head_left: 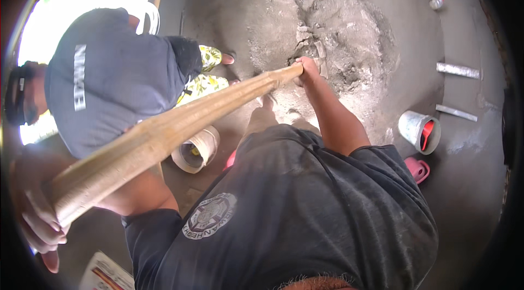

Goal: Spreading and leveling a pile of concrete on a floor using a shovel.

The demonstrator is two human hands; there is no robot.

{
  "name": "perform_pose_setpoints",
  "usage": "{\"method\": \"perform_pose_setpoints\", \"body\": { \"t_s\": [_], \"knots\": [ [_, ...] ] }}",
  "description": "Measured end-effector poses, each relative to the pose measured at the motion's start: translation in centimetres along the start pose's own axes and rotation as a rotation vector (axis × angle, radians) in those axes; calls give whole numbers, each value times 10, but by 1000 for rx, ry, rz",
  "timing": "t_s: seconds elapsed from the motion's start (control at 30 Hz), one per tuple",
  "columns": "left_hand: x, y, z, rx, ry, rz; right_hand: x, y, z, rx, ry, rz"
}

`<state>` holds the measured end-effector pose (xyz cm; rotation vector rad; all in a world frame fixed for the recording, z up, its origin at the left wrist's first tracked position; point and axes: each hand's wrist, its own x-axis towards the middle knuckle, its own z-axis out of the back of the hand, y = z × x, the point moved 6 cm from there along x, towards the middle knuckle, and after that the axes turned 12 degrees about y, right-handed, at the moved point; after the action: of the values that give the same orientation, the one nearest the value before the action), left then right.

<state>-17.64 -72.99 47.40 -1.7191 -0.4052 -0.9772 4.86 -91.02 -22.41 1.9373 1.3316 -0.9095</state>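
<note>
A long wooden pole (180, 120) crosses the view diagonally from lower left to upper middle. My left hand (41, 219) is closed round its near end at the left rim, partly in shadow. My right hand (308, 71) grips the pole farther up, in front of a heap of grey powdery mix (355, 33) with a rough furrow down it. Whether anything is fixed to the pole's far end is hard to make out. My feet stand just short of the heap.
Another person (109, 82) in a dark shirt bends close at my left by a bright opening. Buckets stand at left (207, 148) and right (412, 126), with a pink container (417, 170). Metal strips (457, 70) lie on the right, and a paper sack (106, 273) at lower left.
</note>
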Motion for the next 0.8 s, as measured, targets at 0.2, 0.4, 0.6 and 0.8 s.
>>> {"method": "perform_pose_setpoints", "body": {
  "t_s": [0.2,0.4,0.6,0.8],
  "knots": [
    [14,47,130,-24,6,-47,29,31,-49,-80,-10,6],
    [35,82,239,-32,-6,30,102,44,-43,4,-21,13],
    [51,115,324,-42,-30,139,157,63,-51,-60,-72,8],
    [70,161,405,-114,-40,168,171,81,-92,-130,-93,61]
  ]
}}
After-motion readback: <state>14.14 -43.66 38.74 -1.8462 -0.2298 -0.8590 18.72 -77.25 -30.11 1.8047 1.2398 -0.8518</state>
